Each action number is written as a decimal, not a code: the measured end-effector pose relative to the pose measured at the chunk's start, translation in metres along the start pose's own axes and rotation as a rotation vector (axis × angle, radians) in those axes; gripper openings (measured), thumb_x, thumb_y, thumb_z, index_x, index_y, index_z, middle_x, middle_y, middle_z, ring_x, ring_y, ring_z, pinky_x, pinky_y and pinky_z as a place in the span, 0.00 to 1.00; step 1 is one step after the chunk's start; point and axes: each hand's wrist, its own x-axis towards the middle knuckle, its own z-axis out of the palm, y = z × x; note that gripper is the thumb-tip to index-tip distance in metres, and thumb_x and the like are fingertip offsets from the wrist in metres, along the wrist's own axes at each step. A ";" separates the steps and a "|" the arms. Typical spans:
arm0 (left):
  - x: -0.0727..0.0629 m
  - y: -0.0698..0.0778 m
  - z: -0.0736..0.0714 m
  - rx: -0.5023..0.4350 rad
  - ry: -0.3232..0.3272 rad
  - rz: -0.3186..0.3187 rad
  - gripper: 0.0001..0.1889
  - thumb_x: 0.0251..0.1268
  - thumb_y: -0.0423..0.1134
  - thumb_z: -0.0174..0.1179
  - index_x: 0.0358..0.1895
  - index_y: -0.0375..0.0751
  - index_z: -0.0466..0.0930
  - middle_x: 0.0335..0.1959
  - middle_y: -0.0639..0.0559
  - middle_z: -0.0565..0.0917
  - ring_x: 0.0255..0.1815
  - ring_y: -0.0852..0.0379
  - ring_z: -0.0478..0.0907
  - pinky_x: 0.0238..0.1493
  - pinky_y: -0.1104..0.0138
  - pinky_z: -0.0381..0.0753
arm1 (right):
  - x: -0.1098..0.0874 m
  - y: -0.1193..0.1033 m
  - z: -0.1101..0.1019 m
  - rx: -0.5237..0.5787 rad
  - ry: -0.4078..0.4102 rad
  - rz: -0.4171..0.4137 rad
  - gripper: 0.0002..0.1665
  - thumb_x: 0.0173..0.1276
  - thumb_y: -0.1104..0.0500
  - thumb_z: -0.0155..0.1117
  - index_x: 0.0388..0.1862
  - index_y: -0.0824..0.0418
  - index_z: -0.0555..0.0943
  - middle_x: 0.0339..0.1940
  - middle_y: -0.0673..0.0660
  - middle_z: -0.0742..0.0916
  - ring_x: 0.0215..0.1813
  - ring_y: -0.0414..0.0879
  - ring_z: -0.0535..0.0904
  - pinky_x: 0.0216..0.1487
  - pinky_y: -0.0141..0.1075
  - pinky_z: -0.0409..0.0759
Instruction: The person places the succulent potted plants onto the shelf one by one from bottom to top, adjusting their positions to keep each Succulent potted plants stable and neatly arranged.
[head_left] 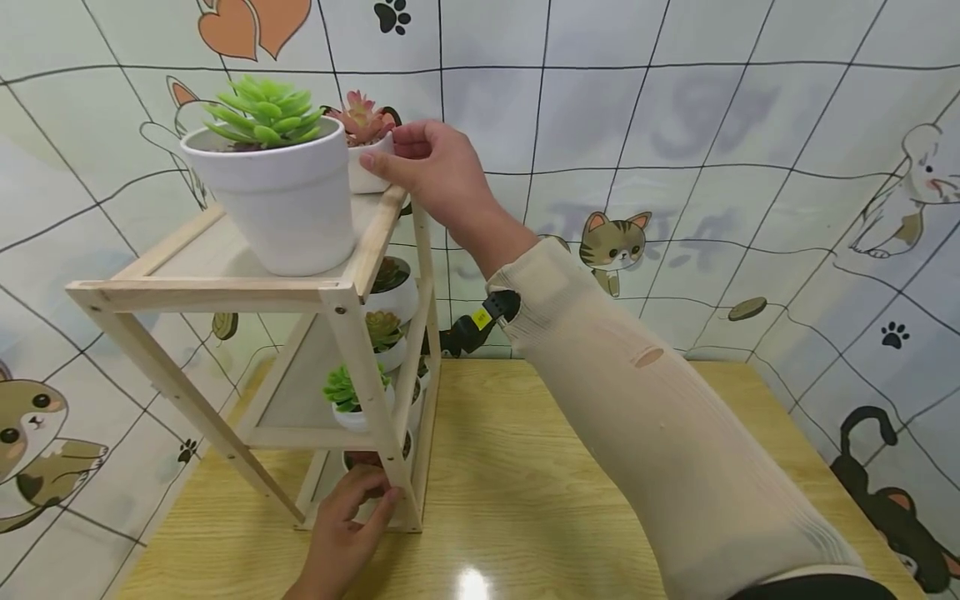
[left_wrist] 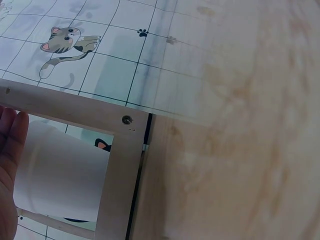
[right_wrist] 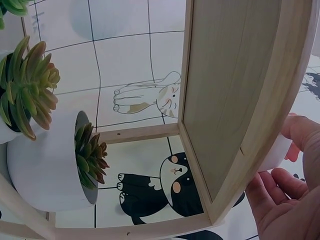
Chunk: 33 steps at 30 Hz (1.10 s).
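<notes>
My right hand pinches a small white pot with a pink succulent at the back of the wooden rack's top shelf. In the right wrist view, its thumb and fingers lie about the pale pot's side. Low at the rack's front, my left hand reaches to the bottom shelf beside a pot with a dark red plant. The left wrist view has fingertips by the upper part of a white pot; the thumb is hidden there, and whether they grip it cannot be told.
A large white pot with a green succulent stands at the front of the top shelf. Several smaller potted succulents fill the shelves below, including a green one. The rack stands on a wood-grain table before a cat-print backdrop.
</notes>
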 end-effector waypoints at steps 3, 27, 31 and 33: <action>0.000 0.000 0.001 0.001 0.003 0.002 0.15 0.63 0.20 0.67 0.46 0.42 0.84 0.43 0.51 0.82 0.45 0.61 0.80 0.48 0.78 0.84 | 0.001 -0.001 0.001 -0.006 0.006 0.003 0.30 0.65 0.49 0.78 0.63 0.55 0.79 0.59 0.49 0.84 0.61 0.39 0.79 0.58 0.27 0.80; 0.000 0.001 0.002 -0.003 0.013 0.008 0.08 0.70 0.27 0.66 0.47 0.41 0.84 0.44 0.51 0.83 0.44 0.58 0.81 0.49 0.79 0.84 | 0.006 -0.002 -0.001 -0.061 -0.029 0.043 0.32 0.66 0.47 0.77 0.65 0.54 0.79 0.61 0.49 0.84 0.61 0.39 0.79 0.60 0.28 0.80; 0.000 0.001 0.001 0.003 0.003 -0.007 0.09 0.69 0.26 0.66 0.47 0.42 0.84 0.43 0.51 0.82 0.44 0.59 0.81 0.49 0.79 0.84 | 0.006 -0.002 -0.002 -0.065 -0.034 0.046 0.32 0.67 0.48 0.77 0.66 0.54 0.78 0.61 0.49 0.84 0.61 0.39 0.79 0.60 0.28 0.81; 0.000 0.001 0.001 0.005 -0.001 -0.014 0.08 0.70 0.28 0.66 0.47 0.42 0.84 0.43 0.51 0.82 0.44 0.59 0.81 0.49 0.79 0.84 | 0.005 -0.002 -0.002 -0.070 -0.032 0.048 0.32 0.67 0.48 0.77 0.67 0.54 0.78 0.61 0.49 0.84 0.61 0.39 0.79 0.60 0.28 0.81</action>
